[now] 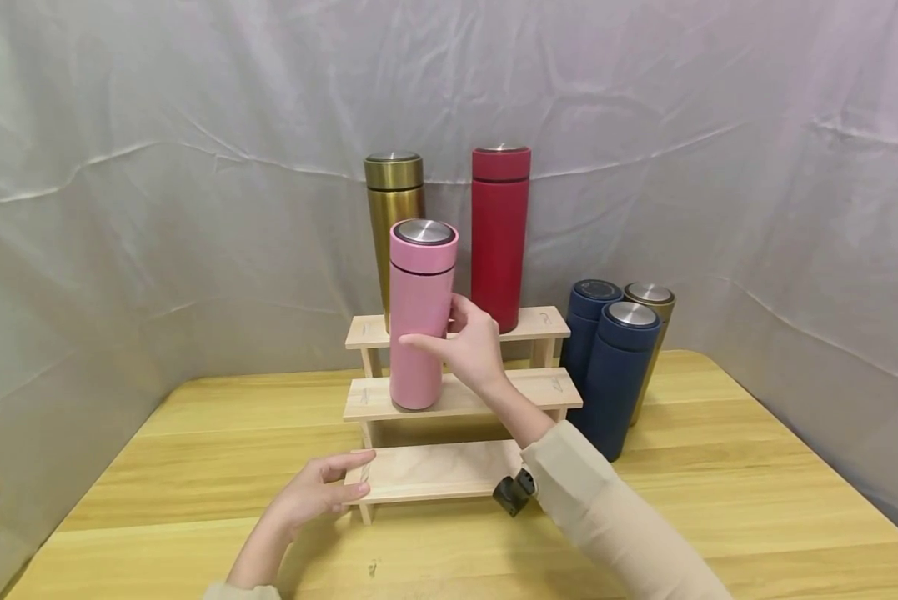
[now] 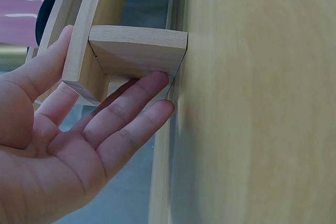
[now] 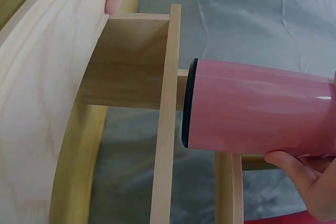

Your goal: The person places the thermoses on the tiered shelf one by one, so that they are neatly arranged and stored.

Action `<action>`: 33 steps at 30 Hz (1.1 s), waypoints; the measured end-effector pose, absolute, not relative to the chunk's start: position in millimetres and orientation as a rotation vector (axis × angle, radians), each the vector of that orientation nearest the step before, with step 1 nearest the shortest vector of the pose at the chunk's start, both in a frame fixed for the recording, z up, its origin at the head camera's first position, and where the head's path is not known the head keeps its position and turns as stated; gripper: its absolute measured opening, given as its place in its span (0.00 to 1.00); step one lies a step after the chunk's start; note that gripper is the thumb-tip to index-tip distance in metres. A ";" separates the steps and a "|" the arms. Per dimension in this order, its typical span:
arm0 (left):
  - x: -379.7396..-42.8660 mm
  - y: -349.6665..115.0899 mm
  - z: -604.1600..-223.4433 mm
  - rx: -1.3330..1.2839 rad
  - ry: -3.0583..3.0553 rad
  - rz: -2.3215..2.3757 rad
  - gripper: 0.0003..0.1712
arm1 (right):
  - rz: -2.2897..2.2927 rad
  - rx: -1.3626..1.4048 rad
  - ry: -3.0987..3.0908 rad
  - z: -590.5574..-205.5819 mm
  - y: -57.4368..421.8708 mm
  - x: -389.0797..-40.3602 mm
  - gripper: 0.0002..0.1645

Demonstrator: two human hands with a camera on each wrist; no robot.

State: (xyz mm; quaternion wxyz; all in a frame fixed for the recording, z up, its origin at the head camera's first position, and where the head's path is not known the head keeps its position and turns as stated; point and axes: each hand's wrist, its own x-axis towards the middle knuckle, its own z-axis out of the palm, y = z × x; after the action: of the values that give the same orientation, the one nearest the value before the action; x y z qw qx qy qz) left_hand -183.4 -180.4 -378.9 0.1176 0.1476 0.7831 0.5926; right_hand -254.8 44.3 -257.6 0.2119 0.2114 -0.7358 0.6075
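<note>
My right hand grips a pink thermos bottle from its right side, thumb across the front and fingers behind. The bottle stands upright with its base right at the middle step of a three-step wooden stand. In the right wrist view the dark base of the pink bottle is close against that step's edge. Lower down, my left hand holds the left end of the lowest step between thumb and fingers. The left wrist view shows fingers of this hand beside the step's wooden leg.
A gold bottle and a red bottle stand on the top step. Right of the stand, two dark blue bottles and another gold one stand on the wooden table. Grey cloth hangs behind.
</note>
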 end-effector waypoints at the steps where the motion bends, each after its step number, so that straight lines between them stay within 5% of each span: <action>1: -183.6 -180.4 -378.9 0.423 2.291 1.735 0.31 | 1.677 0.586 -2.045 -257.9 42.9 -255.5 0.33; 26: -184.5 -180.0 -380.7 0.413 2.287 1.743 0.31 | 1.618 0.596 -2.100 -257.9 29.6 -260.0 0.30; 33: -183.4 -179.9 -380.6 0.408 2.291 1.735 0.31 | 1.728 0.629 -2.093 -260.0 28.7 -261.1 0.38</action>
State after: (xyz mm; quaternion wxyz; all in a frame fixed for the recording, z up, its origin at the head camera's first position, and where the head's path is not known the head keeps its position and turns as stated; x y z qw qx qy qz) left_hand -183.4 -179.9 -380.6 0.1191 0.1397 0.7837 0.5934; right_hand -261.1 28.7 -260.0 0.1767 0.2223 -0.7394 0.6105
